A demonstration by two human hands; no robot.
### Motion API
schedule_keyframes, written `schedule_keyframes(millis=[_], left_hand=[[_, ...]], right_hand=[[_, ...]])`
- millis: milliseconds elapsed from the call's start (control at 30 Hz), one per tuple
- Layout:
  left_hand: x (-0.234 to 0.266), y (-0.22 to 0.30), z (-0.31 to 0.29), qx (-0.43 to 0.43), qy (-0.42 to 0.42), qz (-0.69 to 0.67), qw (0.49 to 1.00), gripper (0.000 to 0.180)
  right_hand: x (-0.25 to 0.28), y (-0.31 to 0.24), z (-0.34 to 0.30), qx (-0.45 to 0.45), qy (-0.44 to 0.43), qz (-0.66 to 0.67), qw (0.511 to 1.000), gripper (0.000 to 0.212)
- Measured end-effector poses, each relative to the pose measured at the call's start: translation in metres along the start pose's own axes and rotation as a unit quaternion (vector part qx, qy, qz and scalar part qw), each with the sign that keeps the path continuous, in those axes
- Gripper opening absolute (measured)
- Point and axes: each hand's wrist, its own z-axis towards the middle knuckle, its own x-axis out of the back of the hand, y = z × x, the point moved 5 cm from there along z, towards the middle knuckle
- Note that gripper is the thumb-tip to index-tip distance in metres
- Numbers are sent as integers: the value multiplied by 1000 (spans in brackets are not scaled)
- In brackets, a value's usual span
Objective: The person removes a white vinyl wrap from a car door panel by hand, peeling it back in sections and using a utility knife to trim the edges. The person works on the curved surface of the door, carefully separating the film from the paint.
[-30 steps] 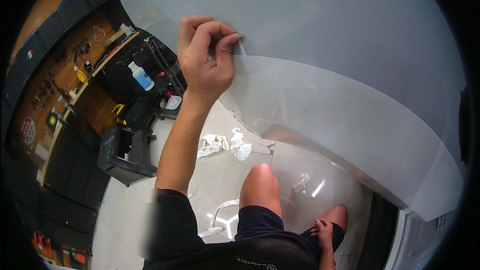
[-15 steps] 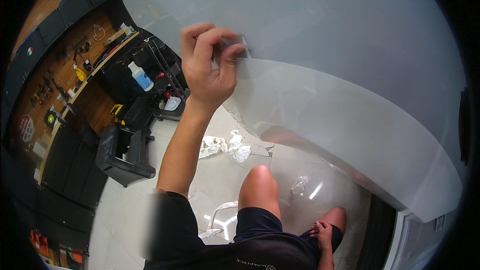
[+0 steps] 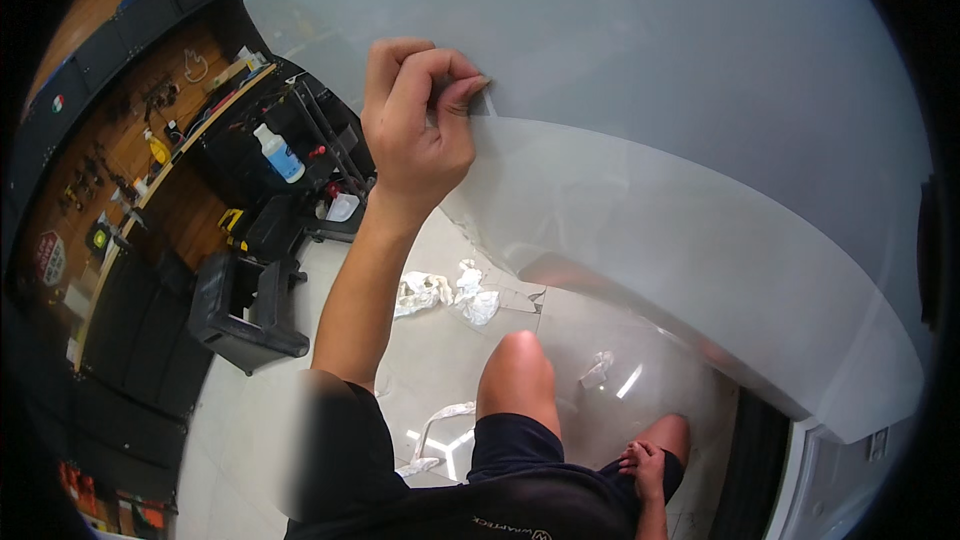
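Big grey panel [image 3: 640, 50] filling the top of the view, tiled floor [image 3: 245, 430] below, counter [image 3: 222, 110] curving off to the left. Across the panel's lower part lies the pale film [image 3: 660, 210], its bowed upper edge running away to the far right. Black stool [image 3: 250, 338] next, well apart from the forearm [image 3: 365, 280]. Left hand [image 3: 415, 130] up at the panel; right hand [image 3: 645, 462] on the right leg, fingers curled, around anything or not I can't tell. Crumpled white scraps [image 3: 476, 297] on the tiles. And the smallest, a thin strip [image 3: 490, 104] at the film's near end, the left grip pinched narrow on it! The danger, I'd say: an uneven tug could snap it or lift the film's edge. Room runs rightward along the panel's face; stool and counter crowd the left.
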Motion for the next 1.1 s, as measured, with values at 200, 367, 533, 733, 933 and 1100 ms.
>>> schedule_keyframes(millis=[200, 367, 533, 733, 933, 1100], left_hand=[[0, -3, -3, -9, 10, -5, 1000, 10], [0, -4, -5, -21, 7, 0, 1000, 11], [2, -3, -6, -17, 14, -13, 1000, 12], [4, -3, -4, -38, 12, -25, 999, 13], [3, -2, 2, -21, 1, -12, 1000, 8], [1, 0, 4, -9, -12, 2, 1000, 7]], right_hand=[[-3, -5, -2, -6, -6, 8, 1000, 19], [-2, -5, -2, -7, -5, 10, 1000, 20], [0, -1, 1, 0, -8, 10, 1000, 20], [0, -1, 2, -3, -12, 11, 1000, 21], [0, 0, 1, -2, -8, 15, 1000, 21], [1, -1, 1, -6, -9, 18, 1000, 20]])
